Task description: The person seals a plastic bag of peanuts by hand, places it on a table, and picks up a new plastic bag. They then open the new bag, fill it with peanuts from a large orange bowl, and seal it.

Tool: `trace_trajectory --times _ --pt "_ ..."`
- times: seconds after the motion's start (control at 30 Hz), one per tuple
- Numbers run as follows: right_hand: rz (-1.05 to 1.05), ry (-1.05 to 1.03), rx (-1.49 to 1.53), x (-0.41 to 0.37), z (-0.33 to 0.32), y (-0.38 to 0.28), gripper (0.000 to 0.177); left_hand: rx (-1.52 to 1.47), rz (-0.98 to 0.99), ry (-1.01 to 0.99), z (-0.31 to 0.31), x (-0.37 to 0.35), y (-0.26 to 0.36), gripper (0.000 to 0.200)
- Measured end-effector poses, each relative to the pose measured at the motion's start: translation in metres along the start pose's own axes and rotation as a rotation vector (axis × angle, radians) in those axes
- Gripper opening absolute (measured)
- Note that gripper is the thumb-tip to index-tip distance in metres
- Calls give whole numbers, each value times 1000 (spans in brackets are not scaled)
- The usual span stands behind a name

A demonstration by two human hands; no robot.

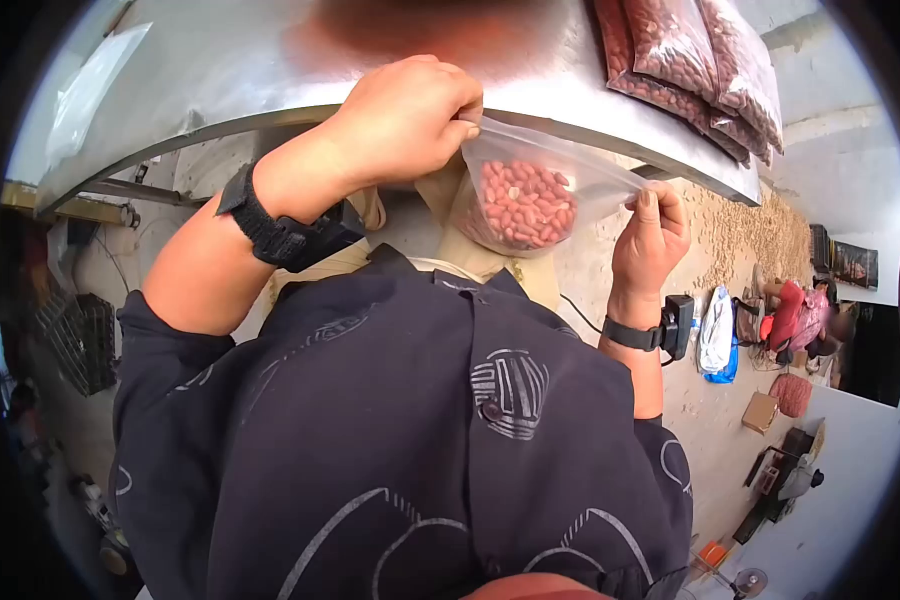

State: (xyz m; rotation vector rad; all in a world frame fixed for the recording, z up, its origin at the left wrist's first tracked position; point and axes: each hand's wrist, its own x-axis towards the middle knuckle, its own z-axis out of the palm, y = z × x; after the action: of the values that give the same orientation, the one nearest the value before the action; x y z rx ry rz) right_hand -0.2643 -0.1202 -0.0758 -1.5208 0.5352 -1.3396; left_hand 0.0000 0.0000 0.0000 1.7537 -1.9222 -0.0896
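So the left hand (412,118) has thumb and fingertips pinched on one top corner of a clear plastic bag (592,178), and the right hand (650,235) is pinching the other top corner, fingers curled in. The mouth's pulled pretty taut between them, and the bag hangs just off the near edge of the metal bench (220,70), with a pile of reddish nuts (528,205) slumped in the bottom. Both wrists have black straps, btw. Up on the bench, a stack of filled bags (685,60) sits at the right end, tops and sides all wrinkly. Some reddish-brown blur (410,30) is at the far side, can't tell what. Past the right end there's a big spread of tan bits (745,235) on the floor, then a white-and-blue bundle (717,335) and a cardboard box (760,411).
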Motion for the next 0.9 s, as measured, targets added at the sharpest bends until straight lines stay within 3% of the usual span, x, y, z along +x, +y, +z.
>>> trace_trajectory --times 0.27,0.37,0.4,0.5,0.67,0.77,0.9 --pt "31 14 101 5 -6 1 5 -127 -72 66 -6 -11 -23 13" --pt "26 -43 122 2 -12 1 7 -643 -274 78 7 -17 -11 22" --pt "19 -59 109 4 -12 0 8 -748 -334 -4 7 -17 -5 26" --pt "42 -77 110 6 -16 2 10 -969 -289 11 30 -14 -7 20" --pt "7 -100 -131 18 -10 -25 21 -890 -312 143 42 -18 -2 13" --pt "-326 -343 -531 42 16 -63 26 -873 -233 188 47 -19 -2 12" --pt "-479 -730 -845 53 72 -88 27 -807 -175 220 50 -21 0 11"
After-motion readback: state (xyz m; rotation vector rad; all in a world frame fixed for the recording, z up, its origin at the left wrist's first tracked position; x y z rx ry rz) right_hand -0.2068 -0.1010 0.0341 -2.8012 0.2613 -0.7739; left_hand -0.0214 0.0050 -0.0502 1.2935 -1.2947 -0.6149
